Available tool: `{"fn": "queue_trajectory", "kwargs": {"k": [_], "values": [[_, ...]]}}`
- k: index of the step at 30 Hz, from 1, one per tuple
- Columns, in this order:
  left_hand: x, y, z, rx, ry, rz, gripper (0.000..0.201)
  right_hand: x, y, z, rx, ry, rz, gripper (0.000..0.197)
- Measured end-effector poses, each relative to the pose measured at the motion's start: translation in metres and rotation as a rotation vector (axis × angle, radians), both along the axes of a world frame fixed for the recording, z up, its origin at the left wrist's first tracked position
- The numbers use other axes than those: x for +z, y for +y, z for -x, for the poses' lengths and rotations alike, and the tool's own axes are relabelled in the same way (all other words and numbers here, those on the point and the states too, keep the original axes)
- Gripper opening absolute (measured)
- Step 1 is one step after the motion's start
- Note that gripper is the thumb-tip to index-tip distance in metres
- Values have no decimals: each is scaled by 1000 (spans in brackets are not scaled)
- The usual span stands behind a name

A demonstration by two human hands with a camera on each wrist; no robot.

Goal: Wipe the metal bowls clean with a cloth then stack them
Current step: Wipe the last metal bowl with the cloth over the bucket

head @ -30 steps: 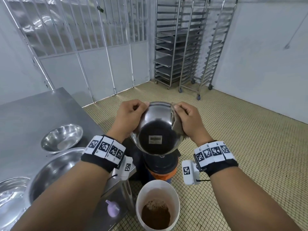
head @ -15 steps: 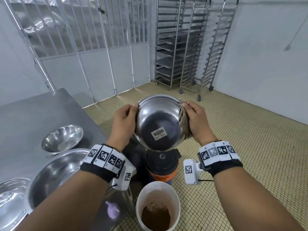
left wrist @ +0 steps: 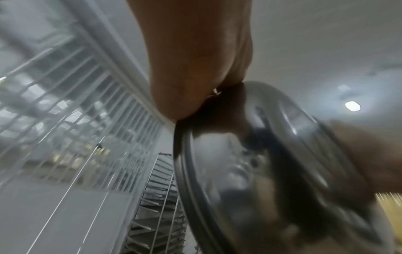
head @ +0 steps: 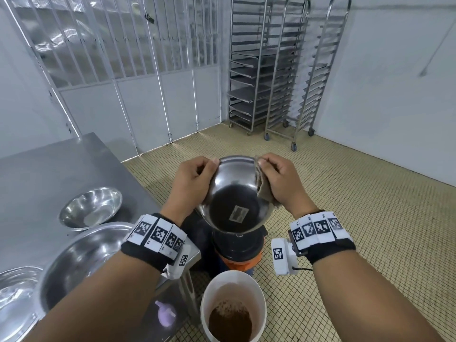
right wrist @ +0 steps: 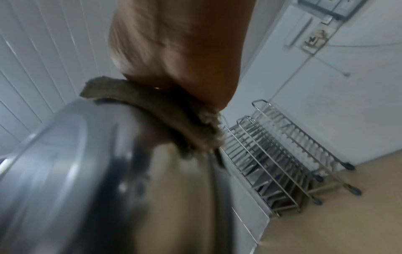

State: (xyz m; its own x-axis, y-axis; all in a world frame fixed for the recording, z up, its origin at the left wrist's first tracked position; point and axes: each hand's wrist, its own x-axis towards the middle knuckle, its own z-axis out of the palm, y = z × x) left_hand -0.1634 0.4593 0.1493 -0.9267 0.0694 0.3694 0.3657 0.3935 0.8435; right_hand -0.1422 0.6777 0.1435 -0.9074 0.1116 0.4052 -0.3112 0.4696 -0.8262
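I hold a metal bowl [head: 234,193] in the air in front of me, its sticker-marked underside turned toward me. My left hand [head: 195,178] grips the bowl's left rim with curled fingers. On the right rim my right hand [head: 276,178] presses a brownish cloth [head: 262,191], fingers curled round cloth and rim. The left wrist view shows the bowl [left wrist: 261,171] blurred under my thumb. In the right wrist view the cloth [right wrist: 156,110] lies folded over the bowl's edge [right wrist: 65,154]. The bowl's inside faces away, hidden.
A steel table [head: 49,169] at the left carries a small bowl [head: 91,208], a large bowl [head: 81,257] and another at the edge [head: 14,299]. Below my hands are a dark machine [head: 237,248] and a white bucket of brown powder [head: 233,307]. Wheeled tray racks [head: 276,70] line the back wall.
The bowl has turned between my hands, its sticker rotating, and it has dropped slightly lower than half a second ago. Both hands keep their hold.
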Motion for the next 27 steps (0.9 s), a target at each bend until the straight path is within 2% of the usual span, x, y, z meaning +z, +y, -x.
{"fn": "queue_trajectory", "kwargs": {"k": [2, 3, 7, 8, 10, 12, 14, 16, 19, 21, 23, 25, 27], "values": [[0, 3, -1, -8, 2, -12, 29, 8, -1, 5, 27, 32, -84, 21], [-1, 2, 2, 10, -4, -62, 28, 9, 0, 5, 27, 39, -60, 23], [-6, -7, 12, 88, -101, -407, 31, -1, 4, -1, -33, -53, 232, 28], [-8, -7, 10, 89, -94, -385, 33, -3, 4, -3, -46, -64, 253, 28], [-8, -8, 5, 36, -34, -182, 33, 0, 4, -3, -51, -35, 203, 27], [-3, -7, 0, -69, 15, 64, 26, 9, 0, -2, 8, -19, 3, 22], [1, -3, -1, -134, 15, 180, 22, 12, -6, 0, 79, 6, -186, 18], [3, -1, 1, -118, 6, 148, 23, 3, -10, -2, 69, 18, -167, 19], [-2, -9, 7, 4, -30, -67, 27, -18, -2, -7, -19, -94, 70, 28], [-8, -13, 7, 46, -57, -114, 28, -27, 2, -10, -30, -130, 129, 31], [-12, -9, 1, -9, -45, 16, 28, -22, 0, -8, 0, -99, 53, 29], [-13, 0, -4, -81, -23, 127, 26, -6, -6, -4, 52, -66, -106, 25], [-12, 2, -1, -71, -25, 73, 25, 4, -9, -1, 60, -43, -174, 21]]}}
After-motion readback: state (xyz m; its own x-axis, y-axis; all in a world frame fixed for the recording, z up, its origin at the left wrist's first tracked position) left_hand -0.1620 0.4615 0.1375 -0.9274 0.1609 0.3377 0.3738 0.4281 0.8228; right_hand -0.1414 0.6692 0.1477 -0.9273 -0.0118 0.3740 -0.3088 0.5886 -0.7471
